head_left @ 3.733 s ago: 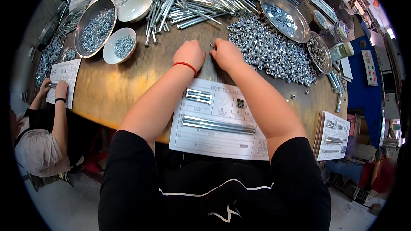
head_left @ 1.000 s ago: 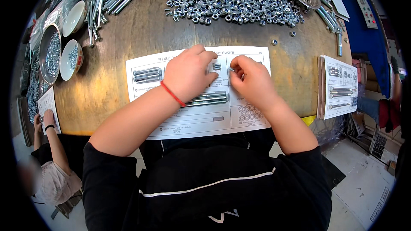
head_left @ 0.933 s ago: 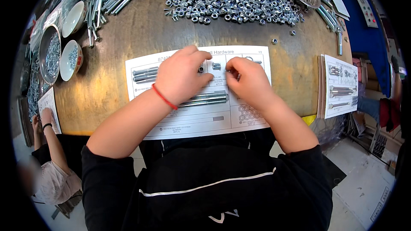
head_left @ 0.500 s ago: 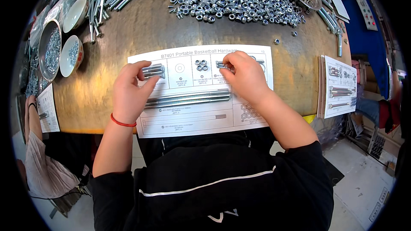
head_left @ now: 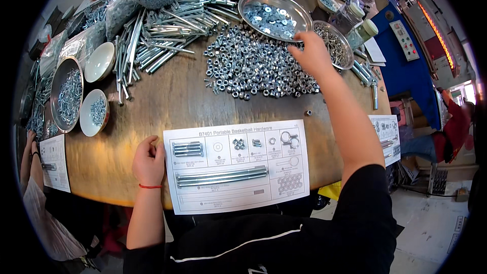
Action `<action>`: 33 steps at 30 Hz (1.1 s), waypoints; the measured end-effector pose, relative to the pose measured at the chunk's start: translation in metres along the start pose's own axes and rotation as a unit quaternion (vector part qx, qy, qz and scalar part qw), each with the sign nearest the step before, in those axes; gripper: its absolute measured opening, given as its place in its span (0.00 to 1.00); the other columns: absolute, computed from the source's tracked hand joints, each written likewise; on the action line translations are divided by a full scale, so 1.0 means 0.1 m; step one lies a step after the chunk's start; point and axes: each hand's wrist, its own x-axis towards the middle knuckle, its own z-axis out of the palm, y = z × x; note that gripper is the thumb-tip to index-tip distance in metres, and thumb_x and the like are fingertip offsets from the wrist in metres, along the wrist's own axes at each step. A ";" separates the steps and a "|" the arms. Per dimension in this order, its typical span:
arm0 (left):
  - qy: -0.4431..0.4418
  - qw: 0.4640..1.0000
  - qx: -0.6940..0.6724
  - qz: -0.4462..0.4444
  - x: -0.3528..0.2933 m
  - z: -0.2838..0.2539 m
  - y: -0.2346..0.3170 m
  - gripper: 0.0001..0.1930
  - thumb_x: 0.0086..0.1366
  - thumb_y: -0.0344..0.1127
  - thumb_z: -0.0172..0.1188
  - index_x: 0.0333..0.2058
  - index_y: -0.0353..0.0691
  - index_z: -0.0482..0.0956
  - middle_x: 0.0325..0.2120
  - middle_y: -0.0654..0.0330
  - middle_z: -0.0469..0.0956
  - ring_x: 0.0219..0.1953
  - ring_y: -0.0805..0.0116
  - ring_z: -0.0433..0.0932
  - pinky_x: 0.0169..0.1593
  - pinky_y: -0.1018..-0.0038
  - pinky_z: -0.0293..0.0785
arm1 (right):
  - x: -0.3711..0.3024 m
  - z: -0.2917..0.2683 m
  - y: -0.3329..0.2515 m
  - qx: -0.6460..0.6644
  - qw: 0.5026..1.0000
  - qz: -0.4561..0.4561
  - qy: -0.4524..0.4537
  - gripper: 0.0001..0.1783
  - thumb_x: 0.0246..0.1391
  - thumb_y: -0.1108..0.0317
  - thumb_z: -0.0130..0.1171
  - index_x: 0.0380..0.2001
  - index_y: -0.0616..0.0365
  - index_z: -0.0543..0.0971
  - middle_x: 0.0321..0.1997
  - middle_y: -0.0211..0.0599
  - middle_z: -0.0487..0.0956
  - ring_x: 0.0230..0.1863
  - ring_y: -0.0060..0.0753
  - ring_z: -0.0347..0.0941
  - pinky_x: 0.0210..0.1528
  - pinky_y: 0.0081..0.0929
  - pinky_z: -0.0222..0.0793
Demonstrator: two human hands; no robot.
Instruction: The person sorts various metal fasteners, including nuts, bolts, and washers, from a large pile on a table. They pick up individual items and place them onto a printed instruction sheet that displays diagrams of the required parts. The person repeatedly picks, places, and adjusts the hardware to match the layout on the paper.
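A printed sheet (head_left: 284,199) lies at the table's near edge. Short hex bolts (head_left: 187,148) and long bolts (head_left: 221,176) lie on it, with a small group of lock nuts (head_left: 238,144) and a few small bolts (head_left: 256,143). Beside the sheet's left edge rests my left hand (head_left: 148,161), loosely curled, with a gap between thumb and fingers and nothing seen in it. Far forward, my right hand (head_left: 313,55) reaches to the near rim of a steel tray of flat washers (head_left: 271,18). Its thumb and forefinger are apart; the other fingertips are partly hidden.
Lock nuts (head_left: 258,66) spread in front of the trays. Long bolts (head_left: 172,33) pile at the far left, near white bowls (head_left: 100,62) and a steel dish of small screws (head_left: 68,96). Another dish of small hardware (head_left: 335,45) stands right. Another person's hand (head_left: 31,139) is far left.
My right hand has left the small bolts on the sheet and reached forward to the washer tray. My left hand has drawn off the short bolts to the sheet's left. The view has tilted up.
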 end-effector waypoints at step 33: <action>-0.001 0.978 -0.204 -0.043 0.11 -0.04 0.07 0.13 0.62 0.25 0.58 0.46 0.36 0.77 0.25 0.70 0.67 0.27 0.80 0.65 0.33 0.83 0.65 | 1.13 0.81 0.48 0.111 0.978 0.175 -0.039 0.35 0.42 0.64 0.74 0.57 0.50 0.75 0.48 0.44 0.81 0.43 0.38 0.80 0.46 0.33 0.75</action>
